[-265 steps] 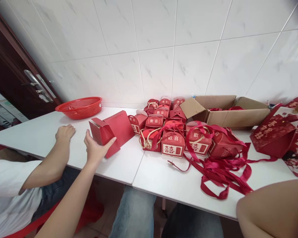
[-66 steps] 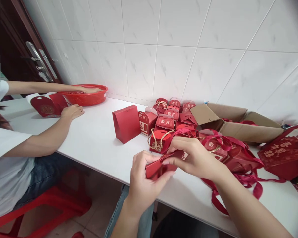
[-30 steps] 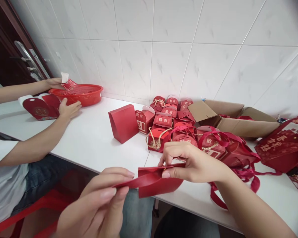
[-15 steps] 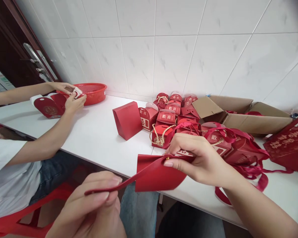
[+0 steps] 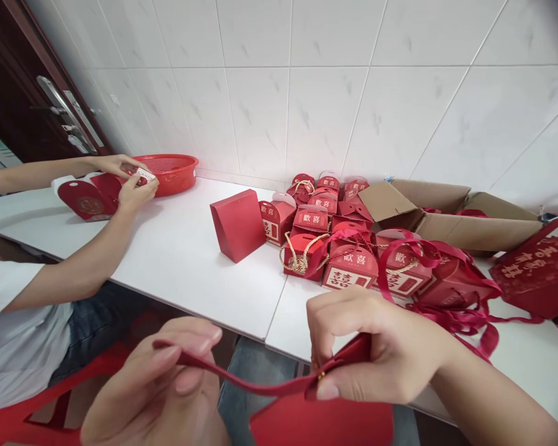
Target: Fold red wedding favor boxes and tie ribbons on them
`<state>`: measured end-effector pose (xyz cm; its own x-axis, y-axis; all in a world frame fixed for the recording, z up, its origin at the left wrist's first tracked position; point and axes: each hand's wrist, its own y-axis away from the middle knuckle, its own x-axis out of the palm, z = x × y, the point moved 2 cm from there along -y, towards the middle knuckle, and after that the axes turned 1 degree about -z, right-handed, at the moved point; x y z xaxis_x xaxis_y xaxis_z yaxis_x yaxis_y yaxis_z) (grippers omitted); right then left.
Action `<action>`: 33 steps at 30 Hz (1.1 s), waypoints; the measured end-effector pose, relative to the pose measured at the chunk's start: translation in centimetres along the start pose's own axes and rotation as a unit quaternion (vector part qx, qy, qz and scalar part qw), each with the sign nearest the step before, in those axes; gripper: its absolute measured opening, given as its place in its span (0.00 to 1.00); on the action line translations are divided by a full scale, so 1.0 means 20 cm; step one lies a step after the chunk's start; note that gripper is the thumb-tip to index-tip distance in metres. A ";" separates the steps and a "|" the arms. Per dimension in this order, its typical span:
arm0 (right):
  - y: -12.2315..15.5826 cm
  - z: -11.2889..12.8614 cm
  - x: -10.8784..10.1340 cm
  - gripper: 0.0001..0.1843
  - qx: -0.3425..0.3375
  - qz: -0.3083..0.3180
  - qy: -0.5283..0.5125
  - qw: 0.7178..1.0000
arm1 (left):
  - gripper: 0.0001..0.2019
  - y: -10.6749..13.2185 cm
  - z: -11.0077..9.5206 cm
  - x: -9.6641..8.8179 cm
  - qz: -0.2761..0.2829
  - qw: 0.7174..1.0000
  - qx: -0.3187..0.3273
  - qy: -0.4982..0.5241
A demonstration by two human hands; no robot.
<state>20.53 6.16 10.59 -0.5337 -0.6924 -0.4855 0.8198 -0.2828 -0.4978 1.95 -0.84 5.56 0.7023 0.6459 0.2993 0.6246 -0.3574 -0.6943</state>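
In the head view, low in front of me, hangs a red gift bag [image 5: 325, 421] with a gold stud at its top. My right hand [image 5: 367, 347] pinches the bag's top edge by the stud. A flat red strap [image 5: 242, 385] runs from the stud to the left, sagging a little. Its free end is between the thumb and fingers of my left hand [image 5: 162, 384]. The bag's lower part is cut off by the frame. On the table stands a plain red bag [image 5: 238, 224] of a similar shape.
Several red gift boxes [image 5: 351, 266] and loose red ribbons [image 5: 465, 319] crowd the white table [image 5: 181, 248]. An open cardboard box [image 5: 483, 232] stands behind them. At left a co-worker's hands [image 5: 137, 189] hold a small packet beside a red basket [image 5: 179, 179] and an open red box [image 5: 86, 198].
The bag and my right hand have moved down, uncovering more boxes behind. The strap has slackened into a curve, and my left hand has shifted slightly left.
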 end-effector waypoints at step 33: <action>0.04 -0.05 -0.04 0.09 -0.022 0.017 0.281 0.959 | 0.13 0.08 0.00 0.15 0.275 0.951 -0.132 0.054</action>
<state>21.40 7.26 9.89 -0.5436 -0.2307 -0.8070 0.8364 -0.2295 -0.4978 5.07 0.54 5.23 0.9693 0.2453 0.0136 0.2074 -0.7874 -0.5805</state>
